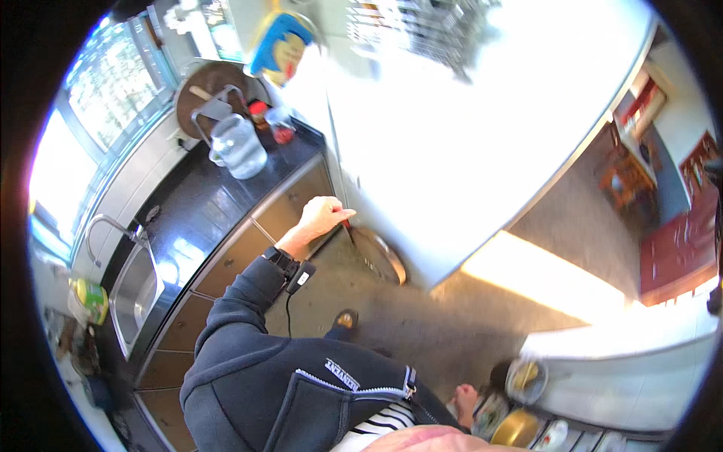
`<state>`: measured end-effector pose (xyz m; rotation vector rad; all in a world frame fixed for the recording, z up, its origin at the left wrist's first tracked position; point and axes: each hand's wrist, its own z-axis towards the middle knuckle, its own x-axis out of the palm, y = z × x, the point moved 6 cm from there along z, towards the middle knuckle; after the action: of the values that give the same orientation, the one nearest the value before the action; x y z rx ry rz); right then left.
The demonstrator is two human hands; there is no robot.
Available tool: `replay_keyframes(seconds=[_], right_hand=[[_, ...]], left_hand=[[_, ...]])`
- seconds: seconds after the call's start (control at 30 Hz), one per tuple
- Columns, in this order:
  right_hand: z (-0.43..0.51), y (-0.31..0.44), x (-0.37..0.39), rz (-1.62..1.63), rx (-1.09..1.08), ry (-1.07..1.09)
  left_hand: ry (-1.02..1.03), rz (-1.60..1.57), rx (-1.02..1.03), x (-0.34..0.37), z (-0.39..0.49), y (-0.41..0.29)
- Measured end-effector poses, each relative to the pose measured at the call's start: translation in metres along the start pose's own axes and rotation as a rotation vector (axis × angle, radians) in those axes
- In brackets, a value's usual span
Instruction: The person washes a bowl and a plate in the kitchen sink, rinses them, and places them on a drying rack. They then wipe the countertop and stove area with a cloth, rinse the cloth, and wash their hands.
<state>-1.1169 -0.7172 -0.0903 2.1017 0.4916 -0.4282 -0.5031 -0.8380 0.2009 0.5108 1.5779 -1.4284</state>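
Observation:
My left hand (325, 217), a dark strap and a small cabled device at its wrist, is closed in a fist in front of the cabinets. Below the fist are a red piece and a dark handle, leading to a round, shallow pan-like object (375, 257) with a light brown edge. The fist appears to grip that handle; its underside is hidden. My right hand (466, 400) shows only partly, low beside my jacket, near a golden pot (515, 428) and a bowl with yellowish contents (526, 379). Whether the right fingers hold anything is hidden.
A black countertop (209, 209) carries a clear water jug (240, 147), red-lidded jars (258, 110) and a round brown board (209, 93). A steel sink (135, 294) with a curved tap (104, 220) lies left. A bright white panel (429, 169) stands ahead; sunlight crosses the floor (525, 277).

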Motion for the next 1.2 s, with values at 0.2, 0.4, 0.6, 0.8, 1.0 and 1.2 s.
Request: replay_keyframes(seconds=[0.2,0.4,0.6,0.8,1.0,1.2], right_hand=[[0.036,0.08,0.031,-0.067,-0.021,0.069],[0.04,0.125,0.061,-0.116,-0.065,0.106],[0.04,0.154,0.093,-0.2,-0.174,0.109],[0.023,0.179,0.112,-0.219,-0.245,0.14],[0.037,0.202,0.13,-0.203,-0.244,0.124],[0.066,0.262,0.141,-0.132,-0.354,0.224]], left_hand=[[-0.478,-0.193,0.358,-0.139,0.037,-0.028],[-0.84,-0.462,0.433,-0.29,0.104,-0.035],[-0.994,-0.535,0.085,-0.341,0.192,-0.029],[-0.965,-0.61,-0.024,-0.351,0.223,-0.016],[-0.918,-0.673,0.049,-0.353,0.228,-0.019],[-1.086,-0.575,0.008,-0.35,0.226,-0.025]])
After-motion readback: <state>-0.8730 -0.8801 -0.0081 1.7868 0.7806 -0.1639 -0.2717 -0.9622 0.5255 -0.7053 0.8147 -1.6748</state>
